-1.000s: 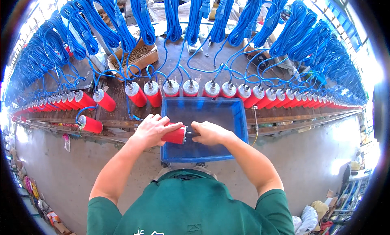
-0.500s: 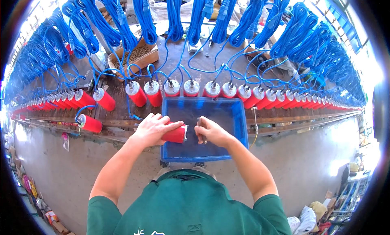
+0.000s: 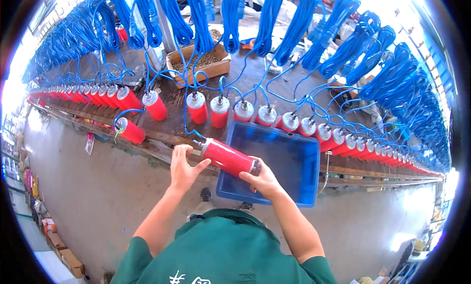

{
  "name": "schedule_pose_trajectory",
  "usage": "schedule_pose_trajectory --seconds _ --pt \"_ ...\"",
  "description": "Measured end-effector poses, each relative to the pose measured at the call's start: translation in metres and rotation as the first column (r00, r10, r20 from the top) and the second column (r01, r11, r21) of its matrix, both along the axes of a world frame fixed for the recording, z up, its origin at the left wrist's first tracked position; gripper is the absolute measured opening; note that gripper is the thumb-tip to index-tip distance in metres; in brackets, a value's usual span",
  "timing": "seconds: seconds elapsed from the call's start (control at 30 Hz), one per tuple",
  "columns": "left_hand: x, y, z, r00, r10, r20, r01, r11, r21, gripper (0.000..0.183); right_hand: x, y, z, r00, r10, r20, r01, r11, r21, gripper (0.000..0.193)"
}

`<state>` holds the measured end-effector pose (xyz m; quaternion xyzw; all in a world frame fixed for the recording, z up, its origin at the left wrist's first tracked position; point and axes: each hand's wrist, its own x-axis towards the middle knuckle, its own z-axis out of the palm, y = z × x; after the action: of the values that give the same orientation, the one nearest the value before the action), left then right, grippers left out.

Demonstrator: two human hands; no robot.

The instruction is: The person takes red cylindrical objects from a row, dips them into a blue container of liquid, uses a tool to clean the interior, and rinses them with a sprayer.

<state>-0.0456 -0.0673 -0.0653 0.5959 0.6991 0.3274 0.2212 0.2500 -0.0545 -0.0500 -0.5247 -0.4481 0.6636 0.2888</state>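
A red cylinder [image 3: 228,157] with metal ends lies tilted over the left rim of a blue plastic bin [image 3: 274,193]. A blue cable runs from the fitting at its left end up toward the bench. My right hand [image 3: 265,180] grips its lower right end, thumb on the near side and fingers round the dark end. At the other end my left hand [image 3: 182,170] is open, its thumb spread toward the cylinder and its fingers bent near the bench edge. Whether the left thumb touches the cylinder, I cannot tell.
Several red cylinders [image 3: 196,109] stand in a long row on the dark bench [image 3: 147,122], with one [image 3: 131,131] leaning near its edge. Blue cable coils [image 3: 267,28] hang above. A cardboard box [image 3: 206,70] of small brownish parts sits behind the row.
The view has shifted left. The cylinder has swung round and now lies in my right hand, its cabled end to the left. My left hand has come off its body.
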Motion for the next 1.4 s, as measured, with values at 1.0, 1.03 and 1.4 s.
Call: schedule_pose_trajectory --seconds 1.0,1.03,1.4 --pt "-0.125 0.187 -0.053 0.922 0.309 -0.232 -0.244 0.931 0.271 0.081 0.043 -0.084 0.044 0.86 -0.421 0.289 0.383 0.906 0.179 0.054" --pt "-0.118 0.191 -0.054 0.927 0.289 -0.239 -0.245 0.949 0.198 0.084 0.04 -0.086 0.046 0.847 -0.437 0.304 0.397 0.899 0.184 0.05" --pt "-0.122 0.191 -0.062 0.956 0.176 -0.234 -0.142 0.977 0.158 0.095 0.03 -0.104 0.043 0.804 -0.529 0.273 0.497 0.849 0.18 0.04"
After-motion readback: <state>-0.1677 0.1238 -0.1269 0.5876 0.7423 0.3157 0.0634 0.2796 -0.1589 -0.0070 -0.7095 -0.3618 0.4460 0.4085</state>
